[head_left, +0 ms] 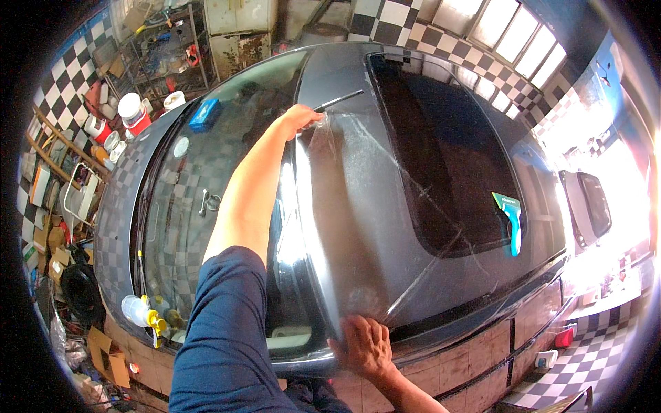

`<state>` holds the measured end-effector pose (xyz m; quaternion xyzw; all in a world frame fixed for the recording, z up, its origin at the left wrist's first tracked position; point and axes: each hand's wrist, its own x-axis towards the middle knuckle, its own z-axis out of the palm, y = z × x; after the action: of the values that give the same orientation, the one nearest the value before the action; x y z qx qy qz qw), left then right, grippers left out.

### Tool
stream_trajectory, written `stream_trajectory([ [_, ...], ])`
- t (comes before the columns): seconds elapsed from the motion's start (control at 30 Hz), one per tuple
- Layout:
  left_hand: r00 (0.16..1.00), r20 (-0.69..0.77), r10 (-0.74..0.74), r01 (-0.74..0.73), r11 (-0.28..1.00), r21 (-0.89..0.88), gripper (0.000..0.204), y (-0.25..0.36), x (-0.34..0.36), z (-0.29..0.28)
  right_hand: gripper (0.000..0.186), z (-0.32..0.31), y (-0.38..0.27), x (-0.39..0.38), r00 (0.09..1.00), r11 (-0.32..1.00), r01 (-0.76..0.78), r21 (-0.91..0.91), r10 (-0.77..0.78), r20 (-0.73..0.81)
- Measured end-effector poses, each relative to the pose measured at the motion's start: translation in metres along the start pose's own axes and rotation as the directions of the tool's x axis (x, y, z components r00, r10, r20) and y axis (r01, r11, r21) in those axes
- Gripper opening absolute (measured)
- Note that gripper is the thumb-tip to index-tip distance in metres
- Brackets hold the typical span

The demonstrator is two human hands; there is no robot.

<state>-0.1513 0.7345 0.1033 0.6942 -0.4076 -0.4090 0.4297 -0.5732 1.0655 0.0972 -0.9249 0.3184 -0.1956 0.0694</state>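
A clear film (365, 199) lies over the front of a dark grey car roof (427, 275), with creases and loose edges showing as pale lines. At the far end of the windshield's top edge, my left hand (301, 120) has its fingers closed on the film. A thin dark rod (341, 100) extends from beside those fingers; I cannot tell whether it is held. My right hand (365, 346) is at the near side of the roof, its fingers bent over the film's near edge. A dark glass panel (454, 151) is set in the roof, partly under the film.
A blue-handled squeegee with a green blade (511, 224) rests on the glass panel. Toward the hood stand a spray bottle with a yellow head (143, 313) and a blue box (204, 115). Buckets (133, 113), a cluttered shelf (162, 51) and a cardboard box (108, 356) line the left.
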Motion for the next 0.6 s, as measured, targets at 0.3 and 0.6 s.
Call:
stream_trajectory([
  [0.3,0.992,-0.061,0.109,-0.120,0.973,-0.199,0.016,-0.005,0.001,0.001,0.046,-0.004,-0.001,0.002,1.000,1.000,-0.013,0.018,0.013,0.017],
  [0.6,0.972,-0.226,0.068,-0.072,0.997,-0.012,0.011,-0.021,0.005,-0.013,0.050,-0.001,-0.004,0.004,0.998,0.999,-0.044,0.022,0.043,0.054],
])
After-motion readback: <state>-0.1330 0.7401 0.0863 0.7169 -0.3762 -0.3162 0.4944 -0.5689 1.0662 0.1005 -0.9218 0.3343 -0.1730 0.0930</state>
